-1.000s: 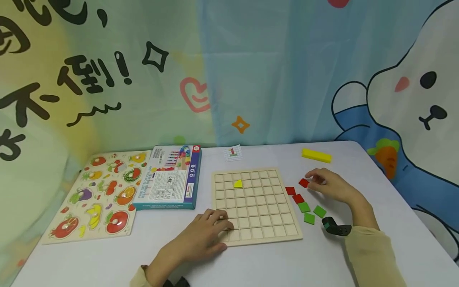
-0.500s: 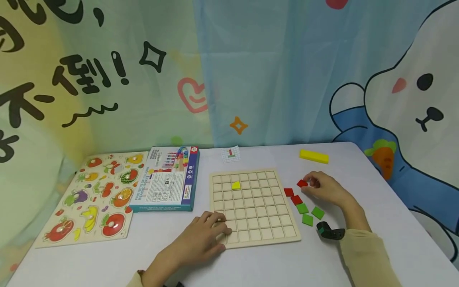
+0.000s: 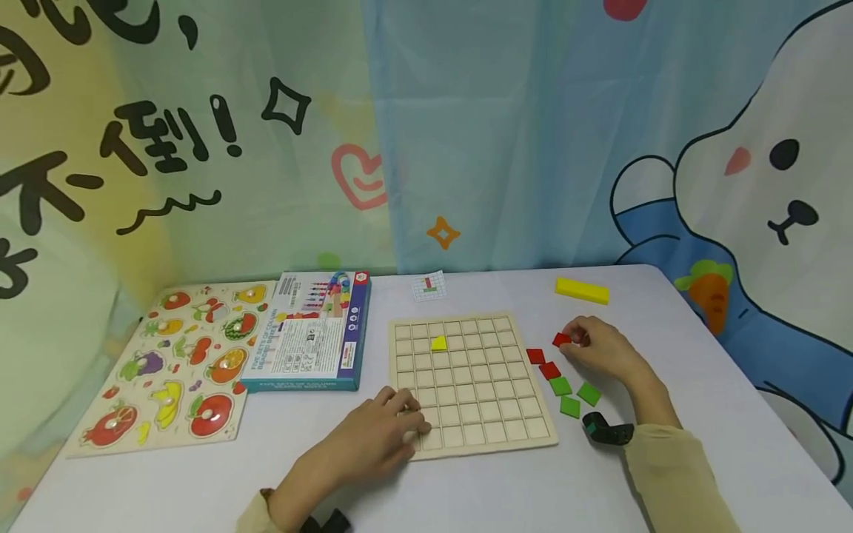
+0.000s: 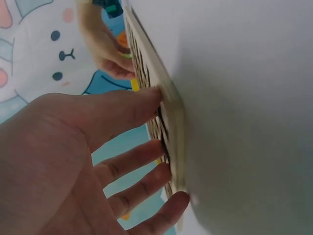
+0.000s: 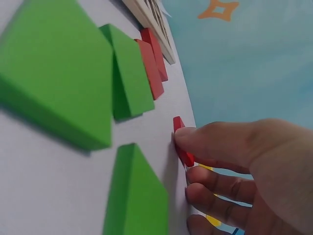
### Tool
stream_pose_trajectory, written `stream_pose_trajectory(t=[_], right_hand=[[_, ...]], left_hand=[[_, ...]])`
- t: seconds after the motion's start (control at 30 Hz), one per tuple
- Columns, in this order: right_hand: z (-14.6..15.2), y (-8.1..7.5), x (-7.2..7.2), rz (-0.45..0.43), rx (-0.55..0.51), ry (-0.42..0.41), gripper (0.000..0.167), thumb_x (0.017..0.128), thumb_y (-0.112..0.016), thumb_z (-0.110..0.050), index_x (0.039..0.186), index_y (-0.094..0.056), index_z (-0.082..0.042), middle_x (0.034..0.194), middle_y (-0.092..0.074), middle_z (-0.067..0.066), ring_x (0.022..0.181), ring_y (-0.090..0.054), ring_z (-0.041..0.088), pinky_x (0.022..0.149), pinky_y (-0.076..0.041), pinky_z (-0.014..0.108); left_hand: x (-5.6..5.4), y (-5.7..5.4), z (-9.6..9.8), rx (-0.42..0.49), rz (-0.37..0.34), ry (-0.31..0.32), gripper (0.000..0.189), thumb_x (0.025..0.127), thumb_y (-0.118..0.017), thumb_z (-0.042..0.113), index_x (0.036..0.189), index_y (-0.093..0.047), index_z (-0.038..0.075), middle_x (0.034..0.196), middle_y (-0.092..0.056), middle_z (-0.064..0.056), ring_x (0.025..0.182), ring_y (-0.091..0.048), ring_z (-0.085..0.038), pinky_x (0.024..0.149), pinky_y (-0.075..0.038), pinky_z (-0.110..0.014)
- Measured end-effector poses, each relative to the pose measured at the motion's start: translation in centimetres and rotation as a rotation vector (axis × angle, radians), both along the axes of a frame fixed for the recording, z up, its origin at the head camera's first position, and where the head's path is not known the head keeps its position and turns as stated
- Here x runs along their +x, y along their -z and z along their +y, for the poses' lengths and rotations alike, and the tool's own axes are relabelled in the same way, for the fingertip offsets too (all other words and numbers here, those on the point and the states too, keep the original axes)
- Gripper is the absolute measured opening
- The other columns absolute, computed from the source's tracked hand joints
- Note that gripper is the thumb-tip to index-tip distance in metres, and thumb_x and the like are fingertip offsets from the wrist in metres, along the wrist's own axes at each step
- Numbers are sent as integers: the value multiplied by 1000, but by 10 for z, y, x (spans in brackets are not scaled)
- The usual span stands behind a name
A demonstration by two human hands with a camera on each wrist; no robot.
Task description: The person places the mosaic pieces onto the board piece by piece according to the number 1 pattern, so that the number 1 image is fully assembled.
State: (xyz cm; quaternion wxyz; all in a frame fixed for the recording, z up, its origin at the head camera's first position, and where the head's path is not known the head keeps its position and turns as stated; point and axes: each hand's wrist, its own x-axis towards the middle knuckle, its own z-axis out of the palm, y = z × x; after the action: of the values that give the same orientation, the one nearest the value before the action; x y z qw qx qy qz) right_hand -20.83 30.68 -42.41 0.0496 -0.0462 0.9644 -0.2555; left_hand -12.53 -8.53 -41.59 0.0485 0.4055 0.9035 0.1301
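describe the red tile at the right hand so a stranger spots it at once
On the white table, find the wooden grid board. Past its right edge in the head view, look farther back than the green tiles. The red tile to pick is the only tile that the right hand touches; the other two red tiles lie closer to the board.

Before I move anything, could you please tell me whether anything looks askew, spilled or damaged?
Nothing looks spilled or visibly damaged. Only the three green tiles and two red tiles look slightly untidy, lying loose at mixed angles right of the grid board.
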Motion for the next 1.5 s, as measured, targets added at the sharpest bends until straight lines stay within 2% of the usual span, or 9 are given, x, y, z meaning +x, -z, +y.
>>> stream_pose_trajectory(t=[0.17,0.47,0.6,0.77,0.9,1.13,1.33,1.5], right_hand=[[-3,1,3,-27,10,14,30,85,-67,-22,105,-61,0,91,-56,11,85,-50,25,72,-42,33],[-8,-4,-1,17,0,11,31,87,-65,-22,108,-60,0,98,-60,14,90,-54,27,78,-47,40],[-21,-8,-3,23,-51,-24,35,88,-65,-26,112,-59,-2,105,-62,15,94,-56,28,79,-50,40],[-39,-11,-5,53,-99,-85,35,89,-64,-31,115,-59,-8,109,-61,11,95,-56,25,75,-49,34],[-51,-11,-5,99,-115,-149,31,90,-64,-27,115,-59,-9,110,-61,8,93,-56,23,75,-49,33],[-70,-12,-7,159,-127,-218,31,89,-66,-23,116,-60,-10,112,-61,6,91,-58,21,71,-49,31],[-87,-15,-13,150,-120,-280,29,88,-67,-21,114,-60,-8,111,-61,6,92,-59,20,72,-48,31],[-99,-15,-18,142,-81,-333,28,88,-66,-22,113,-62,-8,107,-61,5,94,-60,21,75,-50,35]], left_hand=[[0,1,0,8,-36,3,25,83,-69,25,108,-67,24,115,-54,5,101,-48,-15,71,-46,-24],[-3,0,2,-3,-15,-8,29,83,-69,29,111,-67,26,117,-54,4,104,-48,-16,76,-48,-28],[-4,-1,2,-5,-26,-16,28,83,-70,29,111,-67,26,116,-54,4,104,-48,-16,77,-47,-29],[-5,-2,2,2,-37,-26,27,83,-70,29,109,-67,27,116,-54,4,105,-47,-18,80,-46,-34],[-4,-2,3,8,-41,-27,27,83,-71,28,109,-67,26,116,-54,3,105,-48,-19,82,-45,-37],[-3,0,1,11,-28,-12,31,80,-73,34,108,-66,24,116,-54,2,105,-48,-19,81,-47,-36],[-3,4,1,20,-38,-15,35,77,-75,37,109,-65,26,117,-53,2,105,-47,-18,82,-47,-36],[-4,7,0,30,2,8,35,77,-74,39,108,-64,25,116,-54,2,104,-49,-18,79,-47,-35]])
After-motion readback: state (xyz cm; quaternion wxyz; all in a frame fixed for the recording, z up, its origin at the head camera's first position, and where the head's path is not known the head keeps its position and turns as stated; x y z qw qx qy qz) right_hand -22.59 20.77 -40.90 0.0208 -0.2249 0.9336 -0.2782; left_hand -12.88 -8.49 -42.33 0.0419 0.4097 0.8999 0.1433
